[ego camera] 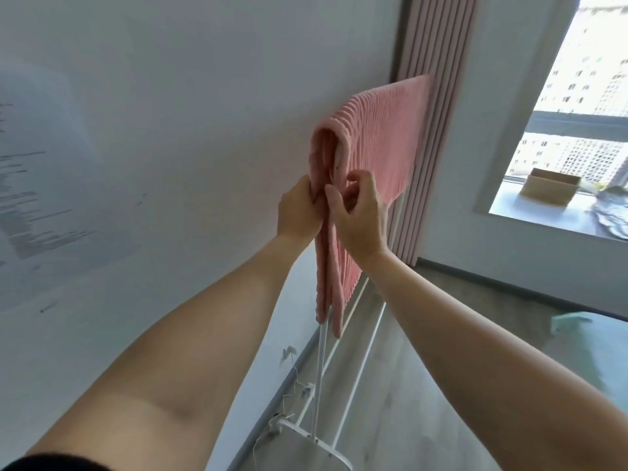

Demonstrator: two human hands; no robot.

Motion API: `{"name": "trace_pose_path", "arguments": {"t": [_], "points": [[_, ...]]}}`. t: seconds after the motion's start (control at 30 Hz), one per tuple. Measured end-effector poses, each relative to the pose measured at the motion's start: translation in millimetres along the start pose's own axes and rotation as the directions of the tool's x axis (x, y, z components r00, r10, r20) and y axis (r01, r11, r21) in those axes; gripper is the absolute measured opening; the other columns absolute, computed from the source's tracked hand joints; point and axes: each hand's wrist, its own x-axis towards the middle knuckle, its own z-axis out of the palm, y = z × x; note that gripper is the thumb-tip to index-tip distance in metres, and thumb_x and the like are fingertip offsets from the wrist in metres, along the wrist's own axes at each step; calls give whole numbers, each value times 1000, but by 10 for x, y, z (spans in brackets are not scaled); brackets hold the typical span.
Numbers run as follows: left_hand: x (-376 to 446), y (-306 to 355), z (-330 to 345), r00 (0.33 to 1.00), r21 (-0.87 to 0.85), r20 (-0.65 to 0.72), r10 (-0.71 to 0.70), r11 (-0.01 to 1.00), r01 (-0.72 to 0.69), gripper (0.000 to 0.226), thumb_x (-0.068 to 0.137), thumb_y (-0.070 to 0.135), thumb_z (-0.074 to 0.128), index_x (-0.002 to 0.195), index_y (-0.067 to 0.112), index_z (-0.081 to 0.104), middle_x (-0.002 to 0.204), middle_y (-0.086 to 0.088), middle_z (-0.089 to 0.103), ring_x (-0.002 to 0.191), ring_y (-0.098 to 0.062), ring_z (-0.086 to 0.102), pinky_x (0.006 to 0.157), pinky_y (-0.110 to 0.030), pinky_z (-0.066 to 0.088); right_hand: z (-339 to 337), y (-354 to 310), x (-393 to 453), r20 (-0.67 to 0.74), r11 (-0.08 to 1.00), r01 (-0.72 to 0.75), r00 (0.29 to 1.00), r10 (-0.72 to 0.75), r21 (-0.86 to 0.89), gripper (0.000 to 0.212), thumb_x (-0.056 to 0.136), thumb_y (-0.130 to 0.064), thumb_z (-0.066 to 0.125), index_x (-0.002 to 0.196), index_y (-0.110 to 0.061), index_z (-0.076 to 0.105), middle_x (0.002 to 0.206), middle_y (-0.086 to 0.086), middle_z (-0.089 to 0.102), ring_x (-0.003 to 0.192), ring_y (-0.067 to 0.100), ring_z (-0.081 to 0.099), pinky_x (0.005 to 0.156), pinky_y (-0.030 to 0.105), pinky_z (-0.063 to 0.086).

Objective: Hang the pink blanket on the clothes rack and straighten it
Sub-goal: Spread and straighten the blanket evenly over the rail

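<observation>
The pink ribbed blanket point(384, 137) hangs folded over the top bar of the white clothes rack point(321, 362), with a layer falling on each side. At its near end, my left hand point(297, 212) grips the wall-side layer. Beside it, my right hand point(360, 215) pinches the room-side layer with curled fingers. The two hands touch each other at about mid-height of the cloth. The top bar is hidden under the blanket; only the rack's white legs and foot show below.
A white wall point(170, 130) runs close along the rack's left. Pink curtain point(438, 45) hangs behind the blanket's far end. A window sill at right carries a cardboard box point(550, 186). Grey floor point(424, 368) lies to the right; thin cables point(289, 392) trail by the rack's foot.
</observation>
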Motion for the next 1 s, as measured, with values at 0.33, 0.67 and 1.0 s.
{"name": "trace_pose_path", "arguments": {"t": [0.33, 0.67, 1.0], "points": [[-244, -283, 392, 967, -29, 168, -192, 979, 200, 9, 83, 18, 59, 89, 14, 62, 81, 2, 67, 79, -22, 65, 71, -33, 55, 141, 924, -540, 330, 927, -281, 875, 354, -249, 13, 89, -22, 56, 81, -12, 55, 70, -1, 62, 64, 24, 60, 58, 35, 47], [-618, -752, 780, 872, 372, 328, -364, 898, 235, 21, 89, 28, 50, 71, 20, 58, 68, 0, 65, 66, -26, 64, 55, -28, 44, 234, 1339, -1200, 460, 818, -391, 686, 564, -421, 29, 90, -15, 49, 64, -21, 59, 59, -10, 58, 63, 19, 60, 60, 29, 46], [-899, -881, 536, 903, 359, 400, -160, 933, 6, 29, 100, 32, 44, 75, 19, 52, 69, 5, 57, 65, -21, 57, 54, -24, 34, 335, 1172, -1387, 527, 890, -196, 745, 409, -412, 29, 92, -28, 47, 75, -13, 66, 87, 2, 63, 73, 21, 60, 70, 37, 54]]}}
